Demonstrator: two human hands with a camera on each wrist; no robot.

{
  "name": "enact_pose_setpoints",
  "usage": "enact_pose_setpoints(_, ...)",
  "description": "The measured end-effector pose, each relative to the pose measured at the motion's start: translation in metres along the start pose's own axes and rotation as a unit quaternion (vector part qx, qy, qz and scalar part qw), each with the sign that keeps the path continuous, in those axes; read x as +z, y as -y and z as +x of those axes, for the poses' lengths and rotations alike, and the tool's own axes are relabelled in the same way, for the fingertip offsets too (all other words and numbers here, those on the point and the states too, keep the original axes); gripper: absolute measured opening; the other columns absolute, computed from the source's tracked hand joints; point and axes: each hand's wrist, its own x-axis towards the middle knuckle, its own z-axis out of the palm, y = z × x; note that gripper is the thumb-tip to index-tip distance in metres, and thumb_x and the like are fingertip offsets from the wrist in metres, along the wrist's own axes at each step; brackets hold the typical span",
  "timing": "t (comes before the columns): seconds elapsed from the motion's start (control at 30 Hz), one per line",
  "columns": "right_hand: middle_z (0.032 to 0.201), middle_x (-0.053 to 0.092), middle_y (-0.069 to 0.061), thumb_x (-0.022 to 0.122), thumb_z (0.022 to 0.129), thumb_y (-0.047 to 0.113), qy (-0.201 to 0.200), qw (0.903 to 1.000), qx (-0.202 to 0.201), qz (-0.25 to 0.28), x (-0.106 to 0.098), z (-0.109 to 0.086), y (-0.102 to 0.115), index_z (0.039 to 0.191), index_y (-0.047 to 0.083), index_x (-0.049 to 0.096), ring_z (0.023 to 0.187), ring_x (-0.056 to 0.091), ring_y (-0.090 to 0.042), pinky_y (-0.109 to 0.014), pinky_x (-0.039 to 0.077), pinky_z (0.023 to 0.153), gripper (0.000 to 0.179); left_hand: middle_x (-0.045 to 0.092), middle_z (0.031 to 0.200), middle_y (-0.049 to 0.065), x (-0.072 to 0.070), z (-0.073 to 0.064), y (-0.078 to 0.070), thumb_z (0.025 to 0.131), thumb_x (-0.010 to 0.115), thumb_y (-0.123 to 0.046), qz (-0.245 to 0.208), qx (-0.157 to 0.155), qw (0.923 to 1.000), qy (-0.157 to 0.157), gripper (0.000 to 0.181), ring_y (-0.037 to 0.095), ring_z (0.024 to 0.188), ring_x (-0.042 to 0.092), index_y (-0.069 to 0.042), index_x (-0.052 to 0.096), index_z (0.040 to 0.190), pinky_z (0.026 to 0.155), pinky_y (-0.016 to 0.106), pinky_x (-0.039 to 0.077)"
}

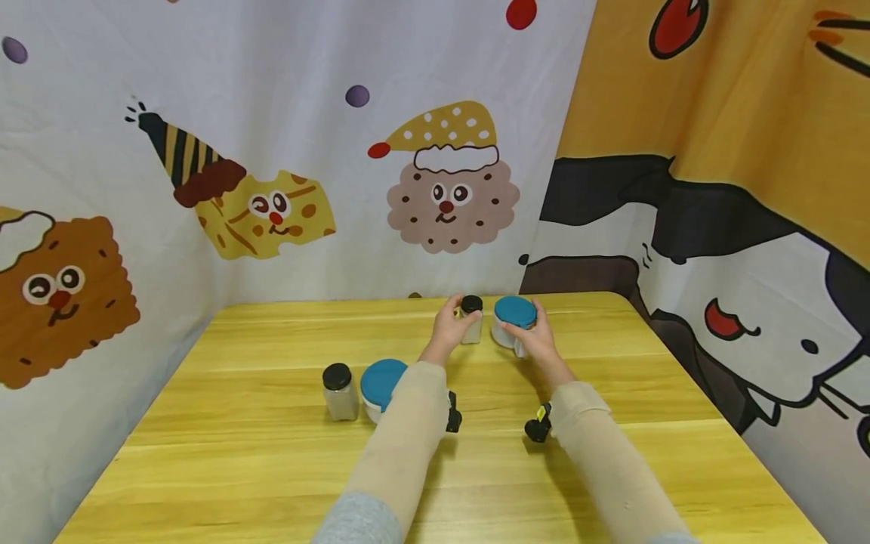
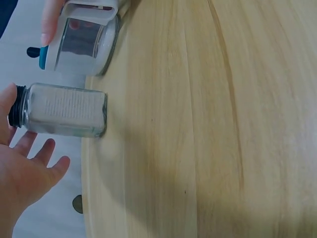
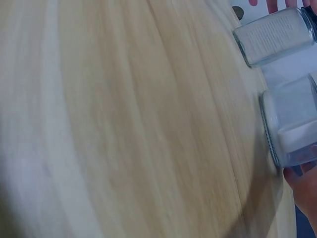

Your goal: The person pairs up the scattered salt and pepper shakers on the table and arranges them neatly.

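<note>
At the back of the table, my left hand (image 1: 451, 326) holds a square glass jar (image 1: 471, 331) by its black lid, thumb in front and fingers behind. In the left wrist view the jar (image 2: 67, 109) has ribbed marks on its side, and the other fingers of the left hand (image 2: 25, 173) spread beside it. Just to the right, my right hand (image 1: 537, 337) grips a glass canister (image 1: 514, 311) with a blue lid and a white handle, thumb and fingers on opposite sides. The canister's clear body (image 3: 292, 109) shows in the right wrist view.
A second black-lidded glass jar (image 1: 340, 394) stands nearer on the left. Beside it is another blue-lidded canister (image 1: 382, 381), partly hidden by the left forearm. The wooden table (image 1: 272, 468) ends at a printed cloth curtain (image 1: 292, 98) behind and on the right.
</note>
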Motion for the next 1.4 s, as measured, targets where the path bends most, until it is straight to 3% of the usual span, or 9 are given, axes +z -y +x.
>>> enact_pose_setpoints(0.3,0.153,0.02,-0.02,0.079,0.08,0.022,-0.018,0.9996,0.005,0.023,0.004,-0.001,0.001,0.153,0.009,0.011,0.138,0.024,-0.037,-0.051,0.023,0.109,0.1,0.041,0.145,0.014,0.004,0.0,-0.006,0.093,0.065,-0.022,0.007,0.003,0.9999,-0.007,0.06,0.031,0.133,0.037,-0.008,0.039,0.146,0.105,0.044,0.035)
enact_pose_setpoints(0.6,0.152,0.024,-0.019,0.078,0.081,0.022,-0.027,0.9995,0.007,0.014,0.007,0.002,0.001,0.153,0.008,0.014,0.136,0.027,-0.037,-0.052,0.024,0.109,0.096,0.04,0.146,0.013,0.006,0.003,-0.006,0.093,0.065,-0.022,0.011,-0.007,0.9998,-0.014,0.06,0.029,0.134,0.036,-0.009,0.039,0.146,0.106,0.044,0.033)
enact_pose_setpoints(1.4,0.151,0.026,-0.019,0.078,0.081,0.02,-0.039,0.9987,0.019,0.026,0.011,-0.003,0.004,0.152,0.009,0.017,0.135,0.029,-0.037,-0.052,0.026,0.107,0.094,0.052,0.133,0.014,0.012,0.005,-0.003,0.09,0.069,-0.017,-0.009,-0.004,0.9988,-0.047,0.053,0.028,0.123,0.047,-0.007,0.05,0.138,0.101,0.041,0.039)
